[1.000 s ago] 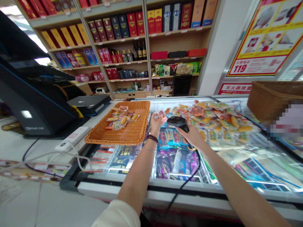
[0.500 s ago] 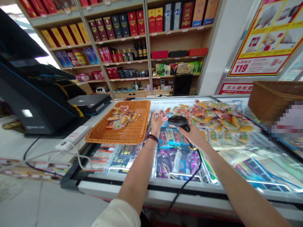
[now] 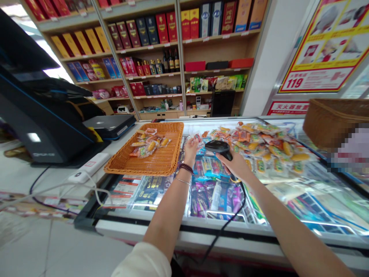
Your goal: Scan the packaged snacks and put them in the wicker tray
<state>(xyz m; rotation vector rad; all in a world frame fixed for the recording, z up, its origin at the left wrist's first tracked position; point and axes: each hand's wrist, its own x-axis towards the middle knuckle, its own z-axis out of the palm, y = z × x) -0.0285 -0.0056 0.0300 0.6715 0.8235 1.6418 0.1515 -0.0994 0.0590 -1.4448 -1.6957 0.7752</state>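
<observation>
My left hand (image 3: 190,149) is closed round a small wrapped snack packet (image 3: 197,137), mostly red and clear; the fingers cover part of it. In my right hand (image 3: 238,165) is a black barcode scanner (image 3: 216,146), its head pointing left at the packet, a short gap between them. The scanner's cable (image 3: 227,223) runs down over the front edge. Left of my hands stands an orange wicker basket (image 3: 171,132) with several wrapped snacks (image 3: 150,146) in it. To the right lies a heap of similar yellow and orange packets (image 3: 259,142).
Everything lies over a glass-topped freezer (image 3: 138,227) with colourful packs inside. A scale (image 3: 111,125), a dark checkout terminal (image 3: 43,127) and a white power strip (image 3: 89,167) stand at left. A brown basket (image 3: 331,119) is at right, shelves of boxes behind.
My left hand has turned a little, tilting the packet beside the scanner's head. My right hand and the scanner are almost where they were.
</observation>
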